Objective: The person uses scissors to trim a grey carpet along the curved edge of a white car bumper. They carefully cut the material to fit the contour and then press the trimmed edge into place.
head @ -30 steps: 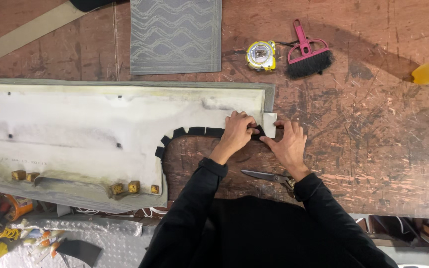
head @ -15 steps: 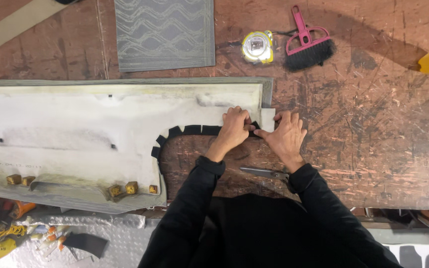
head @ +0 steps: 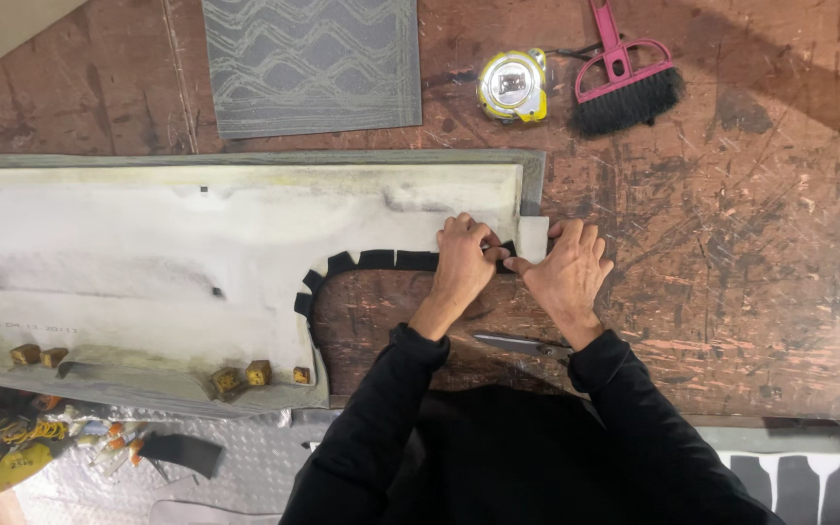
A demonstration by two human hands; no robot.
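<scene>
1. Two hands meet at the right end of a long pale panel (head: pixel 196 253): the left hand (head: pixel 464 258) presses its bent fingers on the black notched fabric edge (head: pixel 381 261), and the right hand (head: pixel 568 270) pinches the same strip near the panel's white corner tab (head: pixel 534 238), though what its fingertips hold is hard to make out.
2. Lengthwise the panel runs left to right and passes out of view on the left; its curved cut-out opens toward the person.
3. Everything lies on a scratched reddish-brown worktable (head: pixel 751 292).
4. Scissors (head: pixel 517 343) lie just under the right wrist.
5. Beyond the panel sit a grey patterned swatch (head: pixel 311 63), a yellow tape measure (head: pixel 512 86) and a pink brush (head: pixel 624 83).
6. Right of the hands the tabletop is bare; clutter sits below the near edge at left.
</scene>
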